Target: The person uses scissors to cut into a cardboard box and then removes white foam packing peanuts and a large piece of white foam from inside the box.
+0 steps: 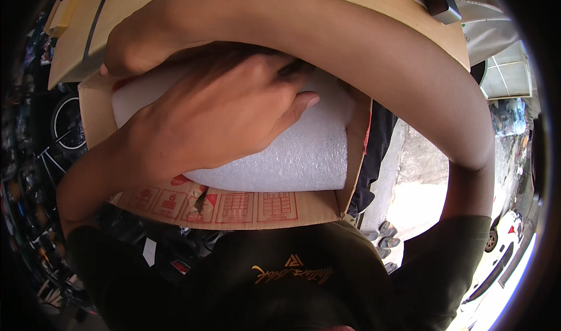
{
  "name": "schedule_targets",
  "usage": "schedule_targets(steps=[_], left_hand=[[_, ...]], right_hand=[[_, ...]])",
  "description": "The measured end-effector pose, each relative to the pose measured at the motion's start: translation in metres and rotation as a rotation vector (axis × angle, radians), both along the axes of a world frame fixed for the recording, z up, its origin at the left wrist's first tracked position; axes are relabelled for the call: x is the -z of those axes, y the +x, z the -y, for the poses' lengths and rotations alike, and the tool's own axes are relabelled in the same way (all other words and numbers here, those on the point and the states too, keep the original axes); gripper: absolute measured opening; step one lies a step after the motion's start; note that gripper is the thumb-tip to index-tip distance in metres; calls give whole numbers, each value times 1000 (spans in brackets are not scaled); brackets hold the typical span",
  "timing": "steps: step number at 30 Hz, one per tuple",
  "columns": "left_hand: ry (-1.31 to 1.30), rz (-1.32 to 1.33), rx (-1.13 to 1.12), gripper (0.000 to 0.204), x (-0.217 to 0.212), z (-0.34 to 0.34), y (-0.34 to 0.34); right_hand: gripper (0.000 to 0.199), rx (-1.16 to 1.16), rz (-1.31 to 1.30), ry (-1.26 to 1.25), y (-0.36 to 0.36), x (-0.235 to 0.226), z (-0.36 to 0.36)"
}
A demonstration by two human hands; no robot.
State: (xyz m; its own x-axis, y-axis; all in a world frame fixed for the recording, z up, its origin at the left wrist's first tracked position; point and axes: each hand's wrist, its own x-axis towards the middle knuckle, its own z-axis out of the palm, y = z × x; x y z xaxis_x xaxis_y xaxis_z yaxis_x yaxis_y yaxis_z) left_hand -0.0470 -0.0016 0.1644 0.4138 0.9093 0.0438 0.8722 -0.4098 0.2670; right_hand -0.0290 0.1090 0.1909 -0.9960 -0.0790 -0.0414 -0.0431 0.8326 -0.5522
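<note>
The white wrapped bundle (310, 156) lay inside the carton (236, 208), long axis near 9-to-3 o'clock. It extended toward 4 o'clock from the nearer left hand (228, 106), positioned over it. The right hand (137, 47) was near the carton's 10 o'clock corner. Hidden fingers left both grips undeterminable.

Sunlit Right, Dim Left

We see harsh daylight whitening a pale-grey floor (418, 208) on our right, a white car (509, 237) beyond, a flat tan desk (130, 5) ahead and a pale, thin-rimmed bicycle wheel (55, 123) in leftward gloom.
</note>
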Motion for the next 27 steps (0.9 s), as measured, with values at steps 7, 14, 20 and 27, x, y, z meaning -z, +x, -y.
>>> schedule_targets(steps=[7,14,20,27], left_hand=[[72,-186,-43,38,12,13,10],[83,-23,-34,29,-1,3,5],[49,207,43,23,-5,1,3],[-46,135,77,27,7,-9,-7]], right_hand=[[45,-19,7,0,2,4,4],[46,-6,-6,9,6,6,4],[48,13,-33,21,-2,3,6],[49,-9,-8,24,2,11,11]])
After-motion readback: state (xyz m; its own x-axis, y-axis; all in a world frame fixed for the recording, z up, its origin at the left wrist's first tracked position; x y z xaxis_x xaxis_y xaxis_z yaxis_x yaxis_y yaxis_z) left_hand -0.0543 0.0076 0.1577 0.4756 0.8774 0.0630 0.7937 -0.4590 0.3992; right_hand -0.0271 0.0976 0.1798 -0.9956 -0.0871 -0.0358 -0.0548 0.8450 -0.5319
